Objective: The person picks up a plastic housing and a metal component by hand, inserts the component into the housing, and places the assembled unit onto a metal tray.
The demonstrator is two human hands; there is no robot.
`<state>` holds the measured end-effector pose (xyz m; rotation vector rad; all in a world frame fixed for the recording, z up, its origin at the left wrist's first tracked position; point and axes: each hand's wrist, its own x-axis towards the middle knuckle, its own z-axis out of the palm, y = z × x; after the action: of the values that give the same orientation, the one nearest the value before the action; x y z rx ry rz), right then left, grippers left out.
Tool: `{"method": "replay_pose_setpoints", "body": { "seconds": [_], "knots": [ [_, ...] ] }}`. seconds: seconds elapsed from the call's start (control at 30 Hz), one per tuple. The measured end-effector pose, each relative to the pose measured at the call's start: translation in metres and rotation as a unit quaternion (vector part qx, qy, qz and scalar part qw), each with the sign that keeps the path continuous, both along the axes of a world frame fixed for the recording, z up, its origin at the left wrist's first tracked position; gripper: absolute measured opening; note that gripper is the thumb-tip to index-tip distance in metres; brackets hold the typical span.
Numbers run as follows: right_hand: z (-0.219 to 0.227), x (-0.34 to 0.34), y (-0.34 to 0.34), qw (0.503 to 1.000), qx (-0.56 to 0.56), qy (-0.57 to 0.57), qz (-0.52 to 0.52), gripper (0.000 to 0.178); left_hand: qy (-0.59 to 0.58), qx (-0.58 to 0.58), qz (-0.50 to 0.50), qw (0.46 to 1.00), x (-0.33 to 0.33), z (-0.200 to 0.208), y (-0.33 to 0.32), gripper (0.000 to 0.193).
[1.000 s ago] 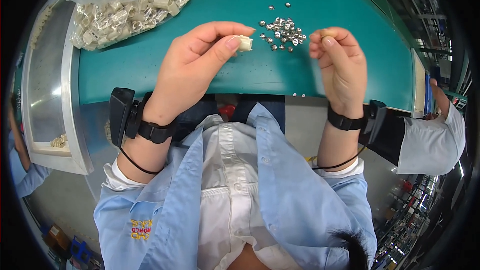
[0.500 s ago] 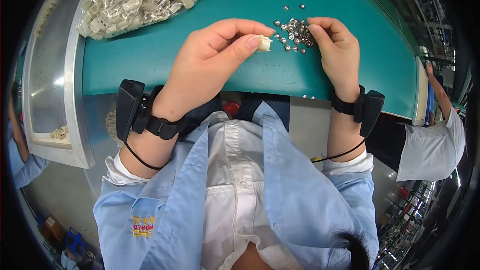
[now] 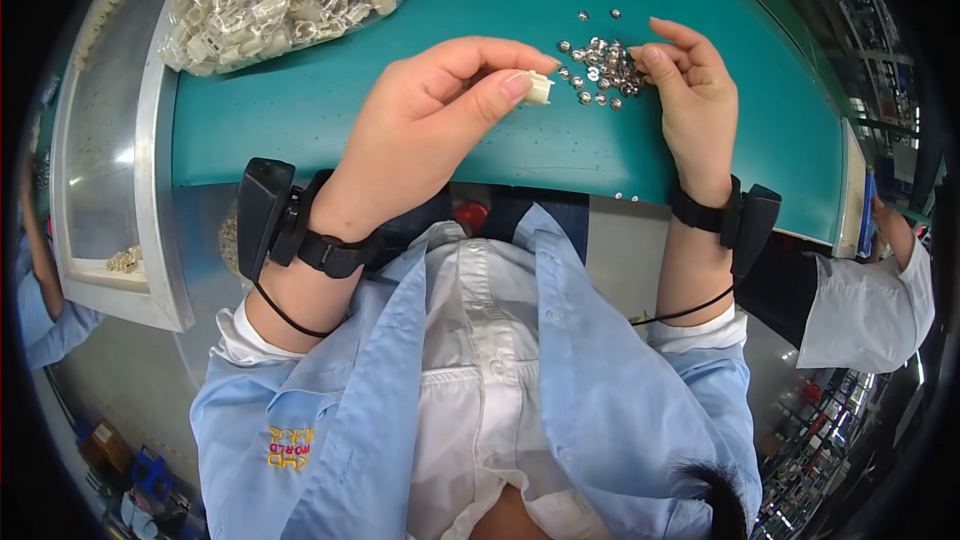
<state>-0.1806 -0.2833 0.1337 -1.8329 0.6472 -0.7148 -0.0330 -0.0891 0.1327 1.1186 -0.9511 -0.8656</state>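
Green bench point(image 3: 250, 130) spans the upper frame. At upper centre the left hand point(image 3: 425, 120) keeps its grip pinched on a cream plastic part point(image 3: 540, 89); right of it, the right hand point(image 3: 697, 105) has lifted its index finger beside the metal pieces point(image 3: 594, 73), its hold unclear.

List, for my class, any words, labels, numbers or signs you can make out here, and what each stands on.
Light-blue jacket: yellow and red embroidered lettering; wording not copied here.
Cream part in the left hand: none visible.
Small metal pieces: too small to tell.
Crowded background at right: too small and blurred.
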Motion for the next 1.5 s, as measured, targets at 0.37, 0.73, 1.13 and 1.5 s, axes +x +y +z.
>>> {"method": "replay_pose_setpoints", "body": {
  "seconds": [0.37, 0.73, 1.13, 1.5],
  "knots": [
    [0.003, 0.000, 0.001, 0.994, -0.086, 0.070, -0.016, 0.019, -0.005, -0.004, 0.025, 1.000, -0.001, 0.003, -0.001, 0.022],
    [0.004, -0.001, 0.004, 0.996, -0.071, 0.056, -0.001, 0.016, -0.001, -0.003, 0.033, 0.999, -0.003, 0.005, 0.000, 0.020],
    [0.002, 0.005, -0.001, 0.998, -0.058, 0.032, -0.002, 0.018, 0.001, -0.009, 0.034, 0.999, 0.005, 0.000, -0.003, 0.019],
    [-0.009, -0.024, -0.020, 0.981, -0.165, 0.084, 0.049, 0.010, -0.044, -0.066, 0.087, 0.993, -0.007, 0.002, -0.010, 0.015]
  ]
}}
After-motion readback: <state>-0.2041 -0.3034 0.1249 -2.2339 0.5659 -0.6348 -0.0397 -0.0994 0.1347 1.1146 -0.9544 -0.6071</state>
